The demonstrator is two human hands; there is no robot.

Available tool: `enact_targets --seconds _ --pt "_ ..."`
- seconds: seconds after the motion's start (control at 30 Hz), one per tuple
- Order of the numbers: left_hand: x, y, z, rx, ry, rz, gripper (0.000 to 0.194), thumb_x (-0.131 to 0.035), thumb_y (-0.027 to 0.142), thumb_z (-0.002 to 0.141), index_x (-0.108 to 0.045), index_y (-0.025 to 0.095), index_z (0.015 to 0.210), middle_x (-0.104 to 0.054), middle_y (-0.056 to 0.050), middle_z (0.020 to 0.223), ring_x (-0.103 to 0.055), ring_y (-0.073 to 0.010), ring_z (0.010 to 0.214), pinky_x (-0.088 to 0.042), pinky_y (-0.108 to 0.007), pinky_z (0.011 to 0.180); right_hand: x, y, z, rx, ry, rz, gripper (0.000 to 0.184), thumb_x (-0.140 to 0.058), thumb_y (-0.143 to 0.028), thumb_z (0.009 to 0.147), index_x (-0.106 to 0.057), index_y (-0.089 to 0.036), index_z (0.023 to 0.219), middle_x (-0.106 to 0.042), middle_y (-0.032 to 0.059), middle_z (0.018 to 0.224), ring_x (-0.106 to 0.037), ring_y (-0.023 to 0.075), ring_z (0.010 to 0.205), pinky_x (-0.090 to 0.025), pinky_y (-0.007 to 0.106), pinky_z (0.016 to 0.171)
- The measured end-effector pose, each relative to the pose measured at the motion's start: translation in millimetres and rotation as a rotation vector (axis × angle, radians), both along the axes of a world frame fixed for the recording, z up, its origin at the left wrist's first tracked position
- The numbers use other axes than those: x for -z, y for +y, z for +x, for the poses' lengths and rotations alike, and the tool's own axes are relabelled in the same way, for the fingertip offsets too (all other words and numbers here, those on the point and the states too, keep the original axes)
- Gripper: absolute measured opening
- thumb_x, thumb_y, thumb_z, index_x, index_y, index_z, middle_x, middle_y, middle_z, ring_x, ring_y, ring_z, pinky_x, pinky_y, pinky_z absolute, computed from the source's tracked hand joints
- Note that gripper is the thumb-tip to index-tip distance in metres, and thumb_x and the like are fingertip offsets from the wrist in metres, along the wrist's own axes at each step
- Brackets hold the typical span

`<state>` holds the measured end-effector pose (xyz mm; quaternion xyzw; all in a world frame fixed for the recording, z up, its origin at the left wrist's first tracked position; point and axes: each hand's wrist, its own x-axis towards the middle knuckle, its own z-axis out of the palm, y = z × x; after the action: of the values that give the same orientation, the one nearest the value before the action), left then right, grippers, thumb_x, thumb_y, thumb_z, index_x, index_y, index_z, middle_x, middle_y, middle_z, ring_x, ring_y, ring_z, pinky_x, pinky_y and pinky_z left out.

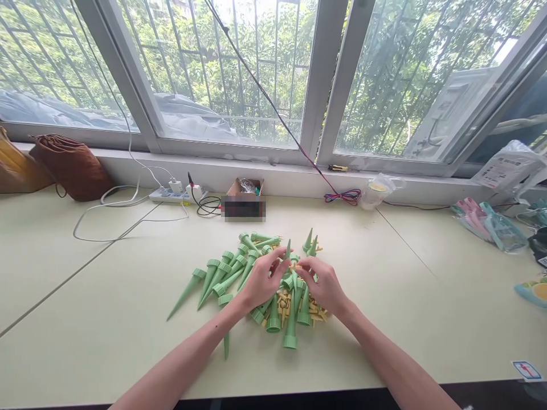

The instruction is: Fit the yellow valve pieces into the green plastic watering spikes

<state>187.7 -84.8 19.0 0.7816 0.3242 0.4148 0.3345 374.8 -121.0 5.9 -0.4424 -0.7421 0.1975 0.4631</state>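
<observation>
Above a pile in the middle of the table, my left hand [264, 275] is closed on a green plastic watering spike [288, 249], its tip pointing up. My right hand [327, 285] pinches a small yellow plastic piece [294, 266] against that spike; fingers partly hide where the two meet. Under both hands lie more green spikes [290, 327] with ribbed caps, mixed with a heap of small yellow pieces [282, 306]. Several capped spikes [209, 281] lie in a slanted row left of my left hand. Two green cones [313, 246] stand just beyond my right hand.
At the back stand a small cardboard box [243, 193], a power strip [171, 196] with cables, and a bundled wire [343, 197]. A brown bag [70, 165] sits back left. Plastic-wrapped items [491, 225] lie on the right. The pale table [128, 296] reaches the windows.
</observation>
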Motion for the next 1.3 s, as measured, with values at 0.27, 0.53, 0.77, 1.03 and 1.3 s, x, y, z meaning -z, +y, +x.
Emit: enact_targets --seconds 0.27,0.53,0.77,1.03,1.3 --pt "-2.5 -2.0 0.8 0.011 0.027 0.023 0.026 -0.047 0.032 0.099 -0.060 0.020 0.119 -0.063 -0.001 0.081 -0.050 -0.0109 0.060 -0.042 -0.023 0.056 0.4 0.6 0.8 0.029 -0.028 -0.067 0.044 -0.038 -0.041 0.104 -0.054 -0.019 0.069 -0.055 0.0001 0.061 -0.050 0.0131 0.055 -0.040 0.026 0.055" --pt "-0.8 0.1 0.6 -0.030 0.002 0.000 0.027 -0.048 0.034 0.099 -0.060 0.018 0.117 -0.064 -0.004 0.086 -0.058 -0.0137 0.067 -0.044 -0.025 0.058 -2.7 -1.3 -0.6 -0.009 0.042 -0.028 0.018 -0.053 -0.036 0.098 -0.061 -0.019 0.099 -0.068 0.0056 0.087 -0.061 0.0161 0.069 -0.049 0.028 0.056" --pt "-2.3 -1.5 0.4 0.006 0.025 0.001 0.027 -0.047 0.033 0.100 -0.060 0.019 0.119 -0.065 -0.003 0.085 -0.059 -0.0136 0.067 -0.043 -0.024 0.057 1.1 1.2 0.5 0.004 -0.031 -0.067 0.037 -0.040 -0.037 0.103 -0.058 -0.019 0.076 -0.059 0.0007 0.066 -0.053 0.0137 0.059 -0.044 0.028 0.058" --pt "-0.3 0.9 0.7 -0.042 0.011 0.010 0.026 -0.048 0.034 0.099 -0.060 0.018 0.117 -0.065 -0.003 0.086 -0.059 -0.0137 0.067 -0.044 -0.024 0.058 -3.6 -1.1 -0.6 0.001 0.044 -0.044 0.018 -0.055 -0.037 0.097 -0.060 -0.020 0.100 -0.067 0.0054 0.089 -0.059 0.0154 0.067 -0.048 0.027 0.056" --pt "-2.8 -1.3 0.8 -0.009 0.037 0.021 0.027 -0.046 0.034 0.100 -0.060 0.019 0.118 -0.065 -0.002 0.084 -0.053 -0.0116 0.060 -0.042 -0.024 0.056 -0.3 0.6 0.7 0.021 -0.023 -0.066 0.035 -0.042 -0.037 0.103 -0.060 -0.019 0.078 -0.061 0.0010 0.066 -0.054 0.0140 0.059 -0.044 0.028 0.057"
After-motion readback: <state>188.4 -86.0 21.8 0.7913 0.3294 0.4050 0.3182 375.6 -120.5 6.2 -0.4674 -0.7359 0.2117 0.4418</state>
